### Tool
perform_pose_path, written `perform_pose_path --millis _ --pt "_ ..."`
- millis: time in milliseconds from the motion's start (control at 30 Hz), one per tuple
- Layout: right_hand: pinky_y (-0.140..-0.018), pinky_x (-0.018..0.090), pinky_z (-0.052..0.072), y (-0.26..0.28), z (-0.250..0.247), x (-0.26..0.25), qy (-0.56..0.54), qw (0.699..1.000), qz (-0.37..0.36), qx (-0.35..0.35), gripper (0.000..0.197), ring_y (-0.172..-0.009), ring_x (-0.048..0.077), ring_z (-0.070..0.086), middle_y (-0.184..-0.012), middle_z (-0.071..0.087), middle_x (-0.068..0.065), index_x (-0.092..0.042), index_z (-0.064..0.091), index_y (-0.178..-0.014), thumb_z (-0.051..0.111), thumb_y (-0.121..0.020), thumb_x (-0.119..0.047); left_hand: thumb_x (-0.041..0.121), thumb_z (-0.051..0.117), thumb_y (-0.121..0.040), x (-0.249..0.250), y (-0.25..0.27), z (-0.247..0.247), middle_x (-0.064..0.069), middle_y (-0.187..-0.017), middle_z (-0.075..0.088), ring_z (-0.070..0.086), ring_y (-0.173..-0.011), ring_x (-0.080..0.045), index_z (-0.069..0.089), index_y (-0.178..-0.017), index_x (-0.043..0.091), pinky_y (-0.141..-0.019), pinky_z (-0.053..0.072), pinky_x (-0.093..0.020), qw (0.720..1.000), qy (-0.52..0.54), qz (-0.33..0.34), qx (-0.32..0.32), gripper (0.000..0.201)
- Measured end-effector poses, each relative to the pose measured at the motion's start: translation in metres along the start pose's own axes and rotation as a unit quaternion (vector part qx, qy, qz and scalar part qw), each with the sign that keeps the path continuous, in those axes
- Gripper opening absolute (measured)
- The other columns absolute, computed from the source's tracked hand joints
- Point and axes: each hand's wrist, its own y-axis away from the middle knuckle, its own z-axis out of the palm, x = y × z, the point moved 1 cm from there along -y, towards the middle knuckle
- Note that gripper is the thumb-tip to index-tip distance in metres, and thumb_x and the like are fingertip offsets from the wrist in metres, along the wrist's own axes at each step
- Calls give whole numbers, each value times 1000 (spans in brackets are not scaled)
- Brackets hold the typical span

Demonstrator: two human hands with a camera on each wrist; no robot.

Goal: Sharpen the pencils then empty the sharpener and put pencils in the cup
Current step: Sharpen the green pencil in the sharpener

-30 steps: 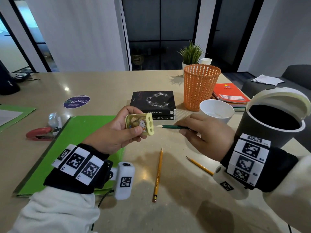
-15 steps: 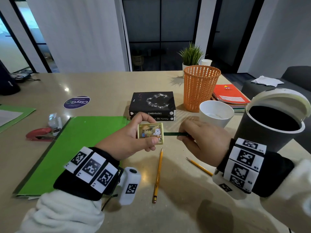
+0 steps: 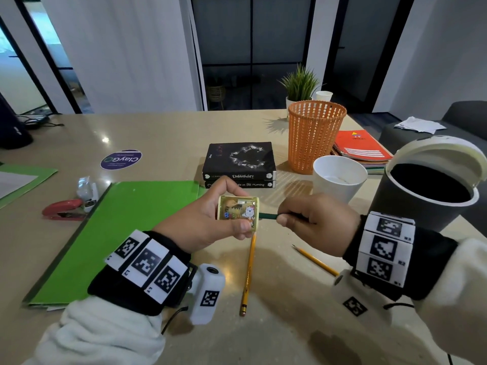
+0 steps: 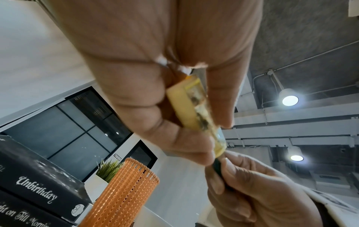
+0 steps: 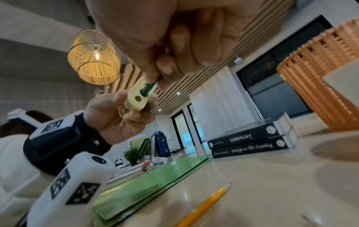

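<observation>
My left hand (image 3: 210, 222) grips a small yellow sharpener (image 3: 238, 212) with a cartoon picture, held above the table. My right hand (image 3: 313, 222) pinches a dark green pencil (image 3: 268, 216) whose tip sits inside one of the sharpener's (image 5: 137, 95) holes. In the left wrist view the sharpener (image 4: 192, 110) lies between thumb and fingers. Two yellow pencils lie on the table: a long one (image 3: 249, 272) below the sharpener and another (image 3: 315, 260) partly hidden under my right wrist. A white paper cup (image 3: 338, 177) stands behind my right hand.
A dark bin (image 3: 424, 196) with a raised white lid stands at the right. An orange mesh basket (image 3: 315, 135), two stacked black books (image 3: 239, 164) and a green folder (image 3: 126, 233) surround the work spot. A red stapler (image 3: 64, 209) lies at the left.
The green pencil's tip went into the sharpener's hole. My left hand turned the sharpener so its picture side faces me, and both hands came closer together.
</observation>
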Motion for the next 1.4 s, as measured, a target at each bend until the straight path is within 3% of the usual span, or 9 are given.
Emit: perform_pose_path --millis 100,200,333,433,700,933,1100,1267,1400 --pt "-57 17 36 -2 -1 1 -3 999 11 -42 18 -61 9 50 -63 54 -6 -25 57 -76 50 -93 -24 21 78 -63 -1 -1 0 -11 -88 71 69 -87 -33 50 -92 28 -81 55 -41 1000 5 3 7 41" --pt "-59 25 40 -1 0 2 14 999 0 -44 22 -64 13 51 -67 55 -7 -26 55 -78 41 -94 -32 26 78 -59 0 -1 2 -21 -100 68 63 -99 -42 53 -84 34 -91 47 -56 1000 14 9 8 36" --pt "-52 25 36 1 4 -1 20 999 -30 9 31 -56 10 47 -63 50 -11 -16 59 -92 41 -88 -40 12 77 -53 -2 -5 2 -37 -103 59 60 -98 -49 53 -80 24 -76 55 -49 995 97 12 21 38" --pt "-47 19 35 1 -1 -4 29 996 -58 65 28 -50 0 39 -61 38 -18 -14 55 -93 53 -82 -41 5 74 -52 -4 -5 0 -26 -88 68 68 -84 -36 47 -83 15 -58 56 -33 988 154 5 15 42" --pt "-47 25 43 1 -4 -9 96 972 -186 109 25 -54 21 53 -66 56 3 -8 58 -75 46 -86 -26 15 89 -41 -4 -3 -1 -19 -86 68 69 -80 -32 47 -85 15 -56 55 -30 978 207 -24 -2 62" --pt "-47 16 35 2 6 1 -23 990 -122 63 28 -56 10 49 -58 54 -8 -14 63 -76 47 -86 -35 7 71 -54 -6 2 3 -14 -83 71 70 -80 -30 40 -89 11 -57 56 -31 977 210 -36 -29 47" --pt "-55 18 38 1 6 3 -86 994 -21 -57 23 -61 11 52 -59 54 -9 -32 54 -68 52 -90 -28 5 72 -54 -11 4 5 -12 -79 70 70 -81 -31 43 -89 12 -57 56 -32 979 195 -55 -37 45" --pt "-39 23 37 5 10 -5 130 987 -91 34 35 -46 19 54 -57 58 -4 -17 62 -78 39 -85 -42 -2 73 -58 -15 2 2 -17 -81 66 70 -76 -31 42 -88 11 -54 56 -30 979 197 -51 23 45" --pt "-40 30 44 -1 9 -3 252 954 -142 83 34 -48 27 56 -64 59 3 -13 58 -84 34 -88 -36 2 84 -51 -13 1 -4 -18 -81 67 70 -74 -31 44 -85 10 -52 56 -29 964 254 -55 47 53"
